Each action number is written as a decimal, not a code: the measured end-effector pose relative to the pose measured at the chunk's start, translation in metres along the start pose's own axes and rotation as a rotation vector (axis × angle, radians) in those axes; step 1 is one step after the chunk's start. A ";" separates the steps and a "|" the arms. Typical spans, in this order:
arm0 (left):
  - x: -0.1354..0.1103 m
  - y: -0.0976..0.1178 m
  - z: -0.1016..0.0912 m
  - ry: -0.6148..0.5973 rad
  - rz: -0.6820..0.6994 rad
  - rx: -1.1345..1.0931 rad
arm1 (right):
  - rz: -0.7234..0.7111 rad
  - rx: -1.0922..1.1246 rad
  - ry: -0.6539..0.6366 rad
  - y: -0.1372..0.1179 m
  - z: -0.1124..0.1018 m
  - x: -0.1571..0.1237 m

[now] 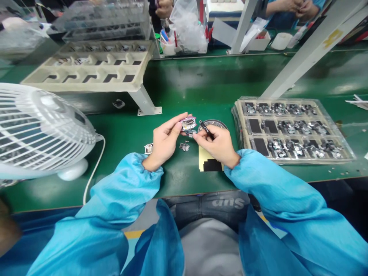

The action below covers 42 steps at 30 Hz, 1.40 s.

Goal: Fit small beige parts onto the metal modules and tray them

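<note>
A small purple-rimmed housing (188, 123) is held above the green bench (175, 180), its hollow side turned up toward the wearer; its long axis seems to be set roughly side to side, though this is hard to judge at such a size. It is pinched at its left edge between the thumb and fingers of the left hand (166, 141), the nearer of the 2 hands. A small metal part (190, 133) is seen just below the housing, on the wearer's side; whether the 2 are joined cannot be told. From the right hand (220, 143), the housing lies to the left and slightly forward, with the metal part between it and the right fingertips. A slim black tool (206, 129) is gripped in the right hand, slanted with its upper end forward and left; which end is the working tip cannot be told. Both wrists are angled inward, and both forearms are brought in from the sides. On the bench, 1 loose metal piece (184, 145) is placed between the hands, and a yellow sheet (202, 157) is partly covered by the right hand.
</note>
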<state>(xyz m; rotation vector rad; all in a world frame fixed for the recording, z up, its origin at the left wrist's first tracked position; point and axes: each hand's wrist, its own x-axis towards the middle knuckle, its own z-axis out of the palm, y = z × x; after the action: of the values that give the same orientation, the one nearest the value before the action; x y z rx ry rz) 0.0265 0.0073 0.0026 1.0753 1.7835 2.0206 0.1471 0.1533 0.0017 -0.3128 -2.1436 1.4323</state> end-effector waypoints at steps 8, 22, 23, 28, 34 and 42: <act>0.001 -0.006 0.000 0.013 -0.101 -0.158 | -0.130 -0.007 -0.061 -0.001 0.000 -0.003; -0.003 0.001 0.002 -0.026 -0.141 -0.125 | 0.134 0.209 -0.069 -0.006 -0.007 0.009; -0.003 0.002 0.002 -0.028 -0.135 -0.106 | 0.140 0.214 -0.066 -0.005 -0.007 0.009; -0.004 0.005 0.002 -0.044 -0.100 -0.049 | 0.190 0.226 -0.057 -0.003 -0.007 0.010; -0.006 0.002 0.002 -0.145 -0.015 -0.028 | 0.252 0.269 -0.045 -0.003 -0.007 0.011; -0.006 0.002 0.003 -0.126 -0.062 -0.035 | 0.185 0.280 0.041 0.005 -0.003 0.012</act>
<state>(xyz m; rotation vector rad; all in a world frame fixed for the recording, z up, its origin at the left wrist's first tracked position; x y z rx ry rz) 0.0329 0.0055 0.0027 1.0971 1.6918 1.8967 0.1384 0.1635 0.0023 -0.4381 -1.8890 1.7896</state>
